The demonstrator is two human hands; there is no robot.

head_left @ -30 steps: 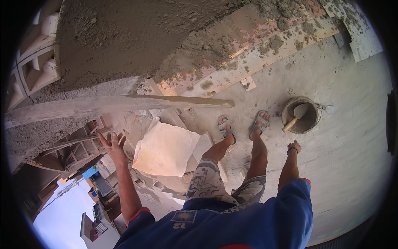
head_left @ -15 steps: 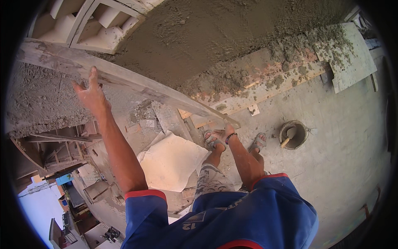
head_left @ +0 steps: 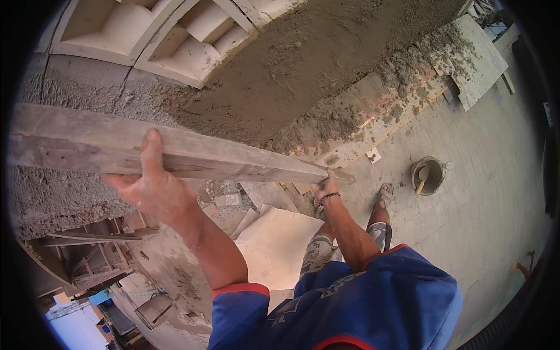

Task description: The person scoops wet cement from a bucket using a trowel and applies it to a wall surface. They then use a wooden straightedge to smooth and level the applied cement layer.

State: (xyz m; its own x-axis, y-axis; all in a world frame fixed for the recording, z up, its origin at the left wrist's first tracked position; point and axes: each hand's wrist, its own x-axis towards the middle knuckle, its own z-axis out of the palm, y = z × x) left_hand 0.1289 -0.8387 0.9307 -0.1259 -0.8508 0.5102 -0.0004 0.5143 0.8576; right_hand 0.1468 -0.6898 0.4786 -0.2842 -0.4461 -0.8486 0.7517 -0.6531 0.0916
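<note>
A long straight wooden beam (head_left: 204,153) runs across the front of a wall, from the left rim toward the lower middle. My left hand (head_left: 157,184) is closed round it near its left part, thumb up on the near face and fingers under the lower edge. Close to the other end, my right hand (head_left: 324,185) grips the beam, a dark beaded bracelet at the wrist. Behind the beam, wet grey mortar (head_left: 291,64) coats the wall. Its surface is smooth in places and rough along the lower edge.
White openwork blocks (head_left: 192,41) sit at the upper left. Mortar-splashed boards (head_left: 402,111) lie along the wall's foot. A bucket (head_left: 434,189) with a trowel (head_left: 422,179) in it stands on the right. A pale sheet (head_left: 277,239) lies by my legs, wooden framing (head_left: 93,251) at lower left.
The beam's left part has come lower and nearer, away from the blocks, and lies more level. My left hand has moved down with it and wrapped round it. The whole view has shifted.
</note>
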